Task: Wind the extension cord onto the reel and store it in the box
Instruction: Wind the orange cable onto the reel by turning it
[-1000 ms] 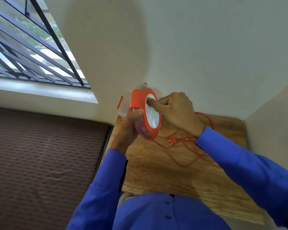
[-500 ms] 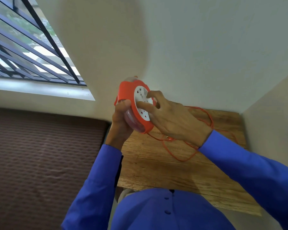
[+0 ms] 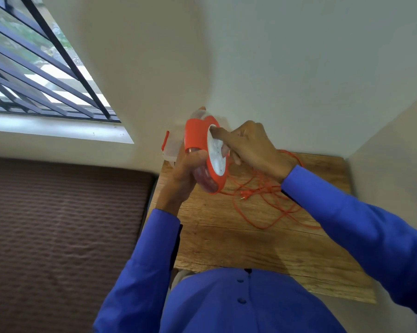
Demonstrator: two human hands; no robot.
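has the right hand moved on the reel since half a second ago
Yes. The right hand was spread over the lower part of the reel's white face; now its finger presses near the top of that face, farther above the table.

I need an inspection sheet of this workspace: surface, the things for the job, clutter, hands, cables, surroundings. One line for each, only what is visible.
Surface: wooden table, set in a wall corner.
Job's things: orange reel with a white socket face, held above the table; clear box with an orange latch behind it at the table's far left edge.
Clutter: nothing seen.
Hands: left hand grips the reel's rim from below; right hand has fingers on the white face.
Cables: orange cord lies in loose loops on the table, mostly unwound, its plug free.
Surroundings: barred window at left, brown ribbed surface beside the table.
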